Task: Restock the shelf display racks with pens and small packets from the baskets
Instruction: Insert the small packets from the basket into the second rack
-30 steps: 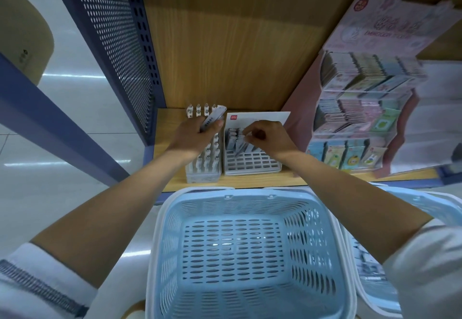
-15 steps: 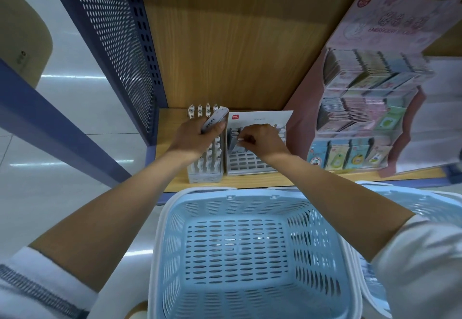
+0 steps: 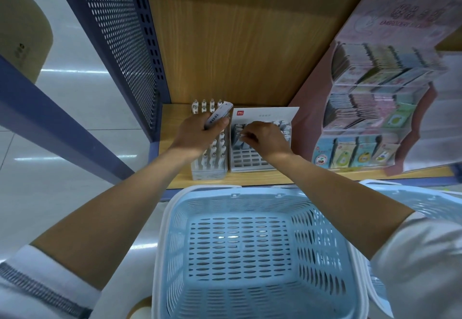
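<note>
Two white pen racks stand side by side on the wooden shelf. My left hand hovers over the left rack of upright pens and grips a small bundle of white pens with barcode labels. My right hand rests over the gridded right rack, fingertips pinched on a pen among the grey pens standing at its back. Below the shelf sits a light blue plastic basket, with nothing in it.
A pink tiered display of small colourful packets fills the shelf's right side. A second blue basket peeks in at the right. A blue perforated upright bounds the shelf on the left, with tiled floor beyond.
My right hand has shifted slightly left and back over the gridded rack, fingers working a pen in. The left hand keeps holding its pens in the same spot.
</note>
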`<state>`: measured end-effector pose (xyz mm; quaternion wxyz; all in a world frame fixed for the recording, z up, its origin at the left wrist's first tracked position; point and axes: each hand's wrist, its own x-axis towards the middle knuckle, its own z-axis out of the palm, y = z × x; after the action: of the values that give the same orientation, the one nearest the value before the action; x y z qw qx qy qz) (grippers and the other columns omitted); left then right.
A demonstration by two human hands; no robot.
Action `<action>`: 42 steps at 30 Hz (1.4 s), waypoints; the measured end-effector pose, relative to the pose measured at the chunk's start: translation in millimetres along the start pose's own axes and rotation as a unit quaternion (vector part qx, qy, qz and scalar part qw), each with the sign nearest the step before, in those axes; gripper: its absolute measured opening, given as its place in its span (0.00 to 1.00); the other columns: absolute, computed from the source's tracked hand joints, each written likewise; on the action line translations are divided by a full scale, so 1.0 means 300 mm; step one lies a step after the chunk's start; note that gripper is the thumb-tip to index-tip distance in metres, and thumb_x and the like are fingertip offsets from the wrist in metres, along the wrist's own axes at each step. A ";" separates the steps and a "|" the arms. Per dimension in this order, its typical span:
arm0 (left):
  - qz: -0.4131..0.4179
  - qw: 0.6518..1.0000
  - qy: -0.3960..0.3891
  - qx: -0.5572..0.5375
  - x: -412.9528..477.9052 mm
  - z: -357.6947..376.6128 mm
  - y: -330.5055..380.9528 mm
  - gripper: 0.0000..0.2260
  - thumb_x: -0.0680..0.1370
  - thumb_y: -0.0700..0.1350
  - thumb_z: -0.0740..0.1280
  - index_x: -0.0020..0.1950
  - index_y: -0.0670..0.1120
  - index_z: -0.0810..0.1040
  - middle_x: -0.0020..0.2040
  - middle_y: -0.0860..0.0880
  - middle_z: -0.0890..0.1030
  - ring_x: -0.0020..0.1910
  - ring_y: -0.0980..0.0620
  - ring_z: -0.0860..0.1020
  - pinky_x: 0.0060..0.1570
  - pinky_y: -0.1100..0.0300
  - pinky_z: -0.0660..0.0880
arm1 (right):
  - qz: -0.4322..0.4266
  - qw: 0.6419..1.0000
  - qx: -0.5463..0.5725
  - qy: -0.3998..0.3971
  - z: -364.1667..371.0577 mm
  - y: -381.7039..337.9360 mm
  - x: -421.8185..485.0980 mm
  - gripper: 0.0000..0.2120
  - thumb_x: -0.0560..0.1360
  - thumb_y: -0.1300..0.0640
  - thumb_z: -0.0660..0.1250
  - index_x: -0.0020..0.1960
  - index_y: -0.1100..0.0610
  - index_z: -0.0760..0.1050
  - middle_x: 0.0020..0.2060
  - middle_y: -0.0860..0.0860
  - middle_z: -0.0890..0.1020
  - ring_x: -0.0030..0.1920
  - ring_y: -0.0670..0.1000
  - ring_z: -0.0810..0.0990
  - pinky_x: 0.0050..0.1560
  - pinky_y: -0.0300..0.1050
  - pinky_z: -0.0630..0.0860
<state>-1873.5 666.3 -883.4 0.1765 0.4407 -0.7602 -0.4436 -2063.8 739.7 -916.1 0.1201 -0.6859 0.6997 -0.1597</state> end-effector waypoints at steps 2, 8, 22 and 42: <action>0.000 1.000 -0.002 -0.001 0.000 -0.001 0.000 0.24 0.80 0.58 0.62 0.42 0.36 0.74 0.30 0.46 0.74 0.30 0.49 0.73 0.35 0.53 0.69 | -0.015 1.000 -0.012 -0.011 -0.003 -0.001 0.008 0.06 0.76 0.58 0.68 0.47 0.61 0.81 0.44 0.57 0.83 0.43 0.56 0.82 0.45 0.47 0.77; -0.002 1.000 -0.001 0.002 0.002 -0.003 -0.007 0.24 0.79 0.59 0.62 0.42 0.36 0.74 0.31 0.45 0.75 0.31 0.49 0.74 0.37 0.53 0.70 | -0.027 0.999 -0.029 0.000 -0.004 -0.005 0.024 0.04 0.73 0.61 0.71 0.45 0.62 0.82 0.43 0.58 0.80 0.44 0.58 0.80 0.44 0.42 0.69; -0.001 1.000 -0.005 -0.013 0.001 -0.002 -0.004 0.23 0.79 0.58 0.63 0.43 0.36 0.75 0.31 0.44 0.74 0.31 0.49 0.73 0.36 0.53 0.69 | 0.002 0.999 0.004 0.046 0.014 0.039 0.032 0.06 0.68 0.60 0.75 0.43 0.61 0.82 0.47 0.57 0.78 0.46 0.57 0.78 0.46 0.42 0.70; 0.012 1.000 -0.007 -0.014 0.008 0.002 -0.009 0.22 0.80 0.57 0.63 0.43 0.37 0.76 0.31 0.45 0.75 0.31 0.49 0.74 0.37 0.53 0.70 | -0.040 0.996 -0.036 0.065 0.055 0.025 0.014 0.08 0.62 0.64 0.78 0.38 0.61 0.82 0.44 0.58 0.81 0.45 0.61 0.80 0.42 0.49 0.77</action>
<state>-1873.8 664.0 -886.4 0.1821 0.4261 -0.7604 -0.4551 -2064.5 734.5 -934.1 0.0429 -0.7054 0.6834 -0.1830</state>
